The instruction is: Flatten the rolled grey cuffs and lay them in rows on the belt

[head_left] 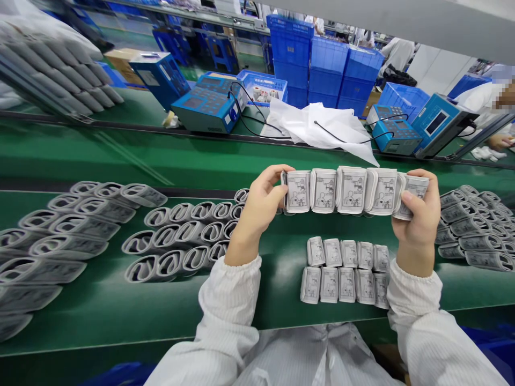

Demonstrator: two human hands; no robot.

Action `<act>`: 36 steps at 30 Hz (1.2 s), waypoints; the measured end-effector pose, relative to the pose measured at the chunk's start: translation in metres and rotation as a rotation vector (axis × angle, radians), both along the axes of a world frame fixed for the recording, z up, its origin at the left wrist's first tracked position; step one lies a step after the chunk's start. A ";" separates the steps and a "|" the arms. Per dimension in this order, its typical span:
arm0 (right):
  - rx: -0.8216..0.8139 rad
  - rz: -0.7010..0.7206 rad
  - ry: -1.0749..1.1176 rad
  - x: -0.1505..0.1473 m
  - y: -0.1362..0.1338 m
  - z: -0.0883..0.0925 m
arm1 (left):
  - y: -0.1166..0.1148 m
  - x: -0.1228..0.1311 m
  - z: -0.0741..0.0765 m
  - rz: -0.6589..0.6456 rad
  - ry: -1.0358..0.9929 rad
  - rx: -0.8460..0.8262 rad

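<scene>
Between my two hands a row of several rolled grey cuffs (351, 190) with printed line drawings is squeezed end to end, held up off the green table. My left hand (265, 198) presses on the left end cuff, thumb in front and fingers behind. At the other end my right hand (420, 206) grips the last cuff, which leans outward, its thumb over the printed face. Just below, two rows of similar rolled cuffs (347, 285) stand on the green table (277, 300), printed sides towards me.
Rolled cuffs (189, 233) lie in rows on the left, with more stacked at the right (475, 225). Beyond the ledge are blue test devices (211, 102), cables, a white sheet (317, 120) and blue crates (289, 59). A co-worker's hand (501, 141) shows at far right.
</scene>
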State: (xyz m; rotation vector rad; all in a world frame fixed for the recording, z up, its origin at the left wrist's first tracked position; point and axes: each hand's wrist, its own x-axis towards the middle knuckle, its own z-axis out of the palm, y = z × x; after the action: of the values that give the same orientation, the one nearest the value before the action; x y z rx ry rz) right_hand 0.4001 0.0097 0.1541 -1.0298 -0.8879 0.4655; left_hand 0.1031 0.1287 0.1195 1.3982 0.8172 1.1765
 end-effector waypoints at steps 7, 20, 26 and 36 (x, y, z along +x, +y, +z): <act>0.028 0.031 -0.043 0.001 -0.001 -0.002 | 0.000 0.000 -0.002 -0.001 -0.005 -0.017; 0.012 0.006 -0.014 0.004 0.002 -0.003 | -0.001 -0.001 0.000 0.007 -0.005 -0.011; 0.020 0.017 -0.001 0.006 0.001 -0.004 | -0.001 -0.001 0.000 0.005 -0.015 0.003; -0.066 0.045 -0.229 0.030 -0.004 -0.025 | -0.003 -0.001 -0.003 -0.088 0.042 0.111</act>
State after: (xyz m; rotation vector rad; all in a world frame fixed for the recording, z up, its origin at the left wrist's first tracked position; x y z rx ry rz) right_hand 0.4305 0.0060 0.1294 -1.1410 -1.1076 0.4219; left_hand 0.1018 0.1257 0.1166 1.5389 0.7218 1.1424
